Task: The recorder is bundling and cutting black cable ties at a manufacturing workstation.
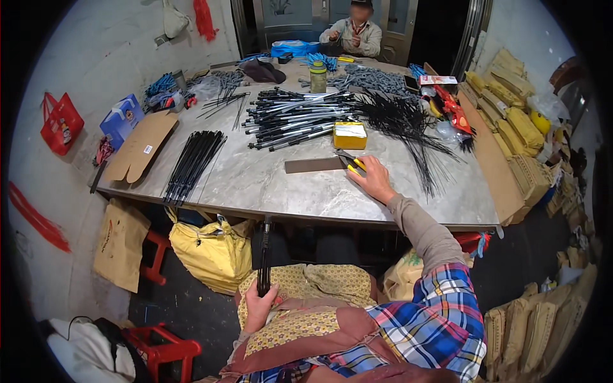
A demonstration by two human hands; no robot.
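Note:
My left hand (258, 307), low in front of my lap, is closed around a small upright bundle of thin black rods (265, 255). On the tabletop my right hand (375, 180) grips pliers with yellow-and-black handles (357, 163). The pliers' jaws rest by the right end of a flat grey metal bar (311, 166). Just beyond them sits a small yellow box (350, 136) with a silvery top. Behind it lies a large pile of black and silver rods (290, 118). Loose thin black strands (402, 121) spread to its right, and a neat row of black rods (196, 163) lies to the left.
The stone-patterned table (242, 179) also holds a cardboard sheet (142, 150), a green-lidded bottle (318, 76) and a dark cap (264, 71). Across it sits another person (356, 35). Below are a yellow bag (214, 252) and a red stool (169, 351); wrapped bundles (527, 131) stack at right.

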